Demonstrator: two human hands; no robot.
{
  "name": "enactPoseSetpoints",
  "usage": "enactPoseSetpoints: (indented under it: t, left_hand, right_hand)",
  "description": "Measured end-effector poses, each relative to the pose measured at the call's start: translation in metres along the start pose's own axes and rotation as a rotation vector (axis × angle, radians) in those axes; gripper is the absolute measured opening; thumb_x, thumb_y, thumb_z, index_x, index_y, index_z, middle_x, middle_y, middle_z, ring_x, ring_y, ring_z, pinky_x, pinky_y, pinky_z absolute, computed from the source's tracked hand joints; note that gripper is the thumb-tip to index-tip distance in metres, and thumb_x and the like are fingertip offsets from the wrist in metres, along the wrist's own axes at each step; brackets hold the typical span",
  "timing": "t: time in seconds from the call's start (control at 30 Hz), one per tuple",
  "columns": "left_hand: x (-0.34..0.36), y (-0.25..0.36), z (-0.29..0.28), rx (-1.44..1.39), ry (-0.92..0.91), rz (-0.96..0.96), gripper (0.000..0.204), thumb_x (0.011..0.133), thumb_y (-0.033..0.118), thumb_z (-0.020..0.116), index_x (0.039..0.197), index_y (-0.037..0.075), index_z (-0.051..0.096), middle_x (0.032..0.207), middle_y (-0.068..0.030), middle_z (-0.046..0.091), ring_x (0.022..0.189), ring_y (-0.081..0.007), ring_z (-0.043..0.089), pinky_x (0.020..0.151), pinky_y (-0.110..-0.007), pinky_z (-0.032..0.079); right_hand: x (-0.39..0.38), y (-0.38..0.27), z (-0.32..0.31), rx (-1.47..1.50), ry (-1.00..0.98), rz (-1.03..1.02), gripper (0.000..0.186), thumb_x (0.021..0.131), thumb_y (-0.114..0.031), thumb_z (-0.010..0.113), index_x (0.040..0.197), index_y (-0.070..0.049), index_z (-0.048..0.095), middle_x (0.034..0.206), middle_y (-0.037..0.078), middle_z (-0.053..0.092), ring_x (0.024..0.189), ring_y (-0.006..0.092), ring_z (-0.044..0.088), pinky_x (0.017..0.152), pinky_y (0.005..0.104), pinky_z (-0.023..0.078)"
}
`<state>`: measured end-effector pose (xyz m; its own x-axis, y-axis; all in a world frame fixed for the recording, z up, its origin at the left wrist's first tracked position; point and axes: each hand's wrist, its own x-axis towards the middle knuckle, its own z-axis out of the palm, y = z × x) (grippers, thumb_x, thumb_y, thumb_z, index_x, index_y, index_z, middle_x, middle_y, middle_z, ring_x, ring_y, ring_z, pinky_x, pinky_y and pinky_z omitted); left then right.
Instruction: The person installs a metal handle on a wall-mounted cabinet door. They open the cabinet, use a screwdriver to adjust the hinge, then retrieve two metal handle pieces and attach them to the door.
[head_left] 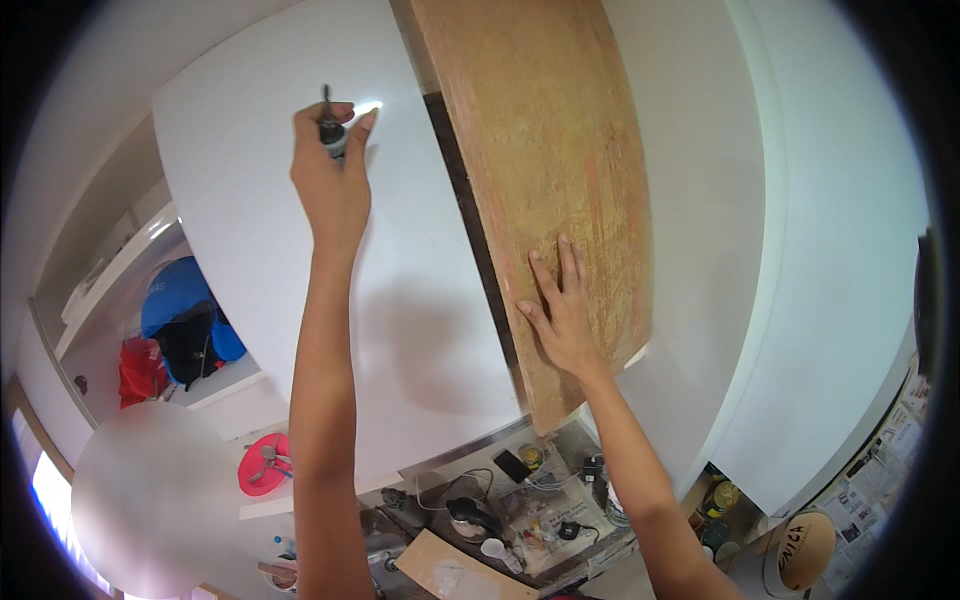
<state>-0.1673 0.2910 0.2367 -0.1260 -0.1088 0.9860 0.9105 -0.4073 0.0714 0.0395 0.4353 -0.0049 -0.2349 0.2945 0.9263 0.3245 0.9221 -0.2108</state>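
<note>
My left hand point(335, 190) is raised in front of a large glossy white panel point(420, 250). Its fingers curl around a small black-and-grey object point(332, 132) with a thin dark stem at the top; its kind does not show clearly, and the fingers hide part of it. To the right of the panel stands a brown wooden board point(540, 130) with a rough, streaked face. My right hand point(568, 325) lies on the lower part of this board, fingers spread, holding nothing. Between panel and board runs a narrow dark gap point(465, 190).
A bench point(550, 510) below carries a phone point(511, 465), cables and a white cup point(492, 548). On the left, a shelf holds a blue-and-black bag point(185, 320); a pink plate point(262, 465) sits lower. Near the lower right stands a large cylindrical container point(790, 560).
</note>
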Motion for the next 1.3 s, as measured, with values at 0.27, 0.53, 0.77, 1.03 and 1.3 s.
enactPoseSetpoints:
  t: [0.27,0.53,0.77,1.03,1.3]
  left_hand:
    - [-0.006,-0.021,0.000,0.274,-0.259,0.210,0.022,0.096,0.020,0.077,0.112,0.008,0.069,0.107,-0.0032,0.074,0.088,-0.0208,0.069,0.073,-0.036,0.058]
    - [-0.025,-0.035,0.026,0.459,-0.356,0.492,0.029,0.087,0.021,0.082,0.112,0.011,0.073,0.117,-0.0013,0.075,0.098,-0.0213,0.069,0.075,-0.034,0.058]
    - [-0.009,-0.041,0.022,0.512,-0.608,0.872,0.029,0.083,0.019,0.082,0.110,0.013,0.073,0.123,-0.0035,0.073,0.117,-0.0278,0.065,0.103,-0.043,0.055]
    - [-0.021,-0.025,0.024,0.438,-0.736,0.754,0.039,0.079,0.007,0.085,0.115,0.006,0.070,0.140,-0.0142,0.067,0.146,-0.0347,0.052,0.121,-0.053,0.044]
    - [-0.025,-0.024,0.066,0.427,-0.759,0.750,0.039,0.078,0.005,0.086,0.113,0.004,0.069,0.142,-0.0184,0.066,0.144,-0.0365,0.054,0.121,-0.053,0.044]
  right_hand:
    - [0.012,0.002,0.063,-0.098,0.019,0.049,0.067,0.102,-0.040,0.066,0.163,-0.024,0.045,0.176,0.021,0.014,0.158,0.0526,0.015,0.126,0.0638,0.019]
    - [-0.028,0.005,0.065,-0.051,-0.072,-0.039,0.067,0.103,-0.042,0.063,0.163,-0.022,0.043,0.173,0.021,0.023,0.157,0.0492,0.022,0.126,0.0656,0.018]
    - [-0.054,0.013,0.101,-0.045,-0.003,-0.065,0.063,0.103,-0.041,0.062,0.162,-0.026,0.044,0.171,0.013,0.032,0.156,0.0430,0.029,0.124,0.0687,0.020]
    - [-0.117,-0.011,0.122,-0.142,-0.016,-0.001,0.054,0.107,-0.048,0.052,0.158,-0.030,0.051,0.168,0.002,0.040,0.154,0.0314,0.037,0.123,0.0674,0.025]
    - [-0.200,0.041,0.121,-0.129,-0.017,0.100,0.051,0.106,-0.047,0.054,0.155,-0.031,0.054,0.165,0.004,0.044,0.151,0.0325,0.041,0.122,0.0708,0.024]
